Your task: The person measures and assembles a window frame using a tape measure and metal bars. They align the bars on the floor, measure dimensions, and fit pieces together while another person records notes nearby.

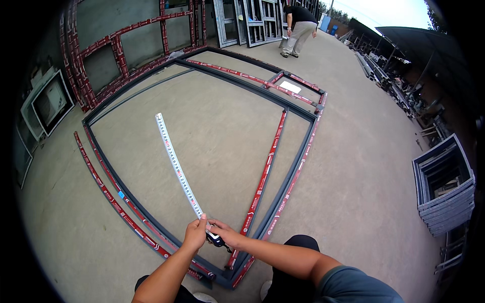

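Observation:
A tape measure's white blade (177, 169) sticks out ahead of me over the floor, its free end inside a large dark metal frame (302, 146). My left hand (195, 235) is closed on the blade close to the case, thumb on top. Beside it, my right hand (225, 235) grips the black and white tape case (216, 240), partly covered by my fingers. A loose bar with red film (265, 177) lies inside the frame on the right. Another red-filmed bar (108, 196) lies outside the frame's left side.
Red-wrapped frames (118, 55) lean against the left wall, with smaller window frames (50, 101) near them. A person (299, 29) bends beside upright frames (257, 20) at the back. Stacked grey frames (444, 187) stand at right. A white sheet (290, 87) lies inside the frame's far corner.

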A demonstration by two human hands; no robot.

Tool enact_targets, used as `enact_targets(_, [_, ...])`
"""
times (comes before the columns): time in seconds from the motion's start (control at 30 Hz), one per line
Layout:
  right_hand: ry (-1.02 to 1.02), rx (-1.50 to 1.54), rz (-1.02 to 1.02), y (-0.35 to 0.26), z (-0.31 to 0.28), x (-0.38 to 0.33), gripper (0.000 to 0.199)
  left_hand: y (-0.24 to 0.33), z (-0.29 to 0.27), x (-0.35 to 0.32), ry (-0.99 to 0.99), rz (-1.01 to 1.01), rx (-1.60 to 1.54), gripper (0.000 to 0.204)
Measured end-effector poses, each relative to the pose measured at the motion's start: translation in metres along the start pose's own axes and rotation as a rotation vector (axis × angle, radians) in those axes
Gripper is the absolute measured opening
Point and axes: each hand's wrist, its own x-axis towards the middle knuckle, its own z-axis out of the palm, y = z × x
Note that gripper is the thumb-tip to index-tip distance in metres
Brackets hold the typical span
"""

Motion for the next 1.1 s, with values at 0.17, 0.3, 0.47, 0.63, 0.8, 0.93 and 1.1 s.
enact_targets(0.17, [0.032, -0.026, 0.005, -0.006, 0.001, 0.000, 0.050, 0.004, 0.002, 0.003, 0.007, -0.013, 0.032, 0.051])
enact_targets(0.3, [0.029, -0.030, 0.023, -0.011, 0.004, -0.006, 0.052, 0.004, 0.002, 0.000, -0.008, 0.018, 0.034, 0.050])
enact_targets(0.47, [0.023, -0.008, 0.010, -0.007, 0.002, -0.004, 0.056, 0.007, 0.001, -0.003, -0.028, -0.007, 0.058, 0.051])
enact_targets(0.63, [0.000, -0.018, 0.019, -0.007, 0.001, -0.004, 0.057, 0.007, -0.001, -0.005, -0.034, 0.003, 0.073, 0.052])
enact_targets(0.8, [-0.017, -0.030, 0.017, -0.001, -0.003, -0.002, 0.058, 0.006, -0.001, -0.005, -0.029, -0.019, 0.097, 0.052])
enact_targets(0.93, [-0.012, -0.027, 0.015, 0.001, -0.003, -0.001, 0.059, 0.001, -0.003, -0.003, -0.025, -0.014, 0.086, 0.053])
enact_targets(1.1, [-0.010, -0.027, 0.015, 0.002, -0.003, -0.002, 0.059, 0.006, -0.001, -0.006, -0.022, -0.008, 0.119, 0.053])
